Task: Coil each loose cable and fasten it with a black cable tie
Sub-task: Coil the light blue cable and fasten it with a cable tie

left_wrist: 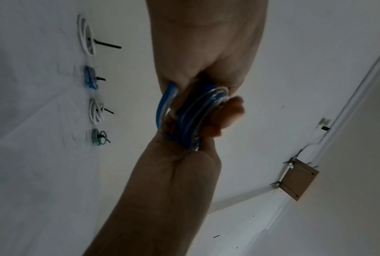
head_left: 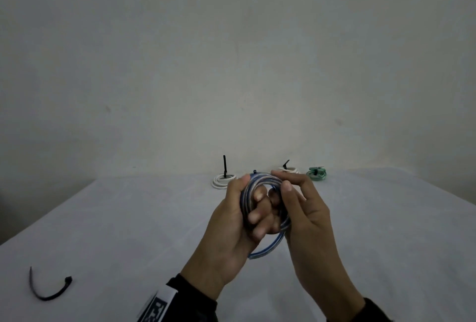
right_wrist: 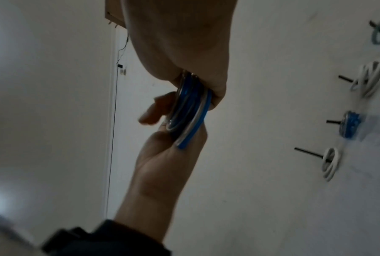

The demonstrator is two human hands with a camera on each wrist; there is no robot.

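Observation:
A blue-and-clear cable coil [head_left: 269, 248] hangs in the air above the middle of the table, held by both hands. My left hand [head_left: 248, 208] has its fingers curled through the ring and its thumb over the top edge. On the coil's right side, my right hand [head_left: 283, 184] pinches the loops with thumb and fingers. The left wrist view shows the coil [left_wrist: 191, 117] edge-on between the two hands, and so does the right wrist view, with the coil [right_wrist: 189, 112] at its centre. No tie is visible on this coil. A loose black cable tie [head_left: 49, 287] lies curved on the cloth at the front left.
Tied coils line the far edge of the white-covered table [head_left: 128, 218]: a white coil [head_left: 223, 180] with a tall tie tail, another white coil [head_left: 289, 168], a green coil [head_left: 316, 174]. A small blue tied coil [left_wrist: 89, 78] sits between the white ones, behind my hands.

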